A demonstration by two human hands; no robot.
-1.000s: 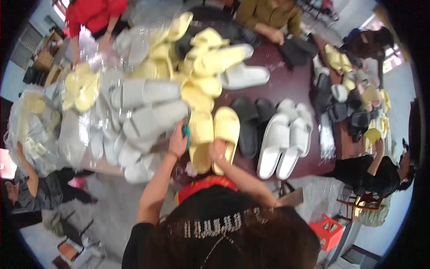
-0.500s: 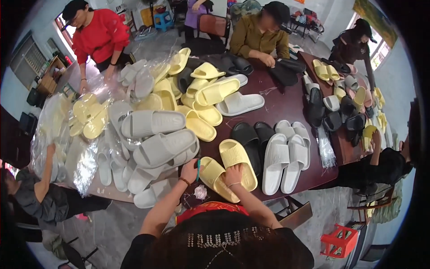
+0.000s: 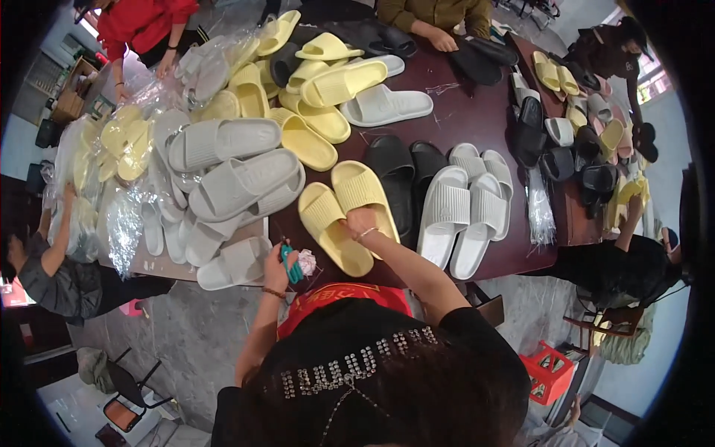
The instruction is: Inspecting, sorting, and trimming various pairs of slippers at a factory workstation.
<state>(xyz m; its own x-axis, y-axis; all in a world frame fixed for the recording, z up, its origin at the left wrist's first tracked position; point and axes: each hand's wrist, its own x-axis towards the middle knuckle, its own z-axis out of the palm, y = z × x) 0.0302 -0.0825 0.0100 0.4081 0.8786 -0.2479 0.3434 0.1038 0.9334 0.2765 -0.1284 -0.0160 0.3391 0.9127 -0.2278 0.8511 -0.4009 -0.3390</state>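
A pair of yellow slippers lies side by side at the table's near edge, the left slipper [image 3: 348, 249] a little lower than the right slipper [image 3: 360, 185]. My right hand [image 3: 361, 221] is closed on their inner edges where the two meet, its fingertips partly hidden by the soles. Just to the left, my left hand [image 3: 275, 271] grips teal-handled scissors [image 3: 289, 261], held upright by the table edge. A crumpled pinkish-white wad [image 3: 307, 262] is beside the scissors. Black slippers [image 3: 392, 175] and white slippers [image 3: 445, 220] line up to the right of the yellow pair.
Grey slippers [image 3: 246, 182] are heaped on the left, with more yellow slippers [image 3: 313, 138] behind. Clear plastic bags [image 3: 130, 231] cover the far-left pile. Several co-workers sit or stand around the tables. A red stool [image 3: 549, 372] stands on the floor at right.
My left hand has pulled back from the left yellow slipper toward the table edge, bringing the scissors into plain sight. My right hand has shifted from inside the right slipper to between the two.
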